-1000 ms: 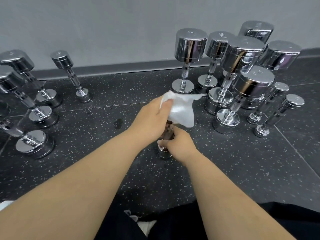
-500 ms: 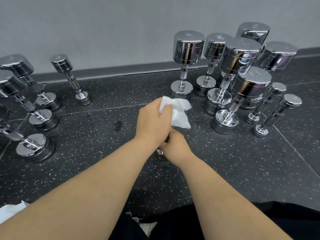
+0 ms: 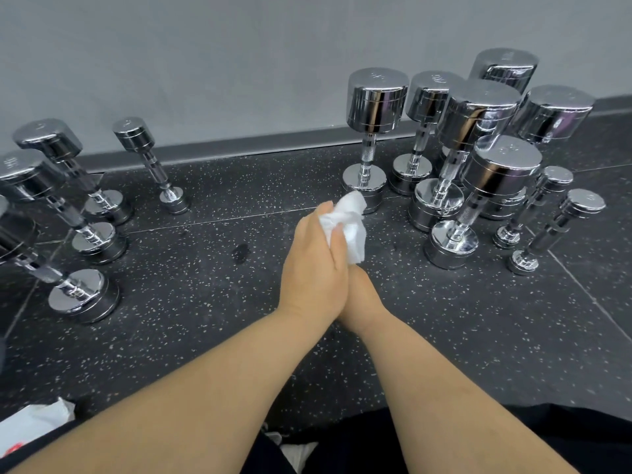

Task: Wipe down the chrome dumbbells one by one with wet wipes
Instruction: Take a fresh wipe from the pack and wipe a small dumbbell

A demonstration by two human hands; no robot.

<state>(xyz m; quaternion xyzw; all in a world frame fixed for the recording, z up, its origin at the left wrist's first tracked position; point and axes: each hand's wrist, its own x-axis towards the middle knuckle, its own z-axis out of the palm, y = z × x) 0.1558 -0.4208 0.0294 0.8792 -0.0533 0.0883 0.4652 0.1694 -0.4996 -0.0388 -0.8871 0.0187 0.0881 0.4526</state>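
Left hand, scene centre: fingers and thumb curled round a bunched white wet wipe, which sticks out on the hand's far side. Right hand touches it just to the right; its fingers are hidden under the left hand and wipe, so its grip cannot be told. Chrome dumbbells stand on end on the dark speckled floor: right cluster far right by the grey wall, left cluster along the left edge. White packet in the near left corner.
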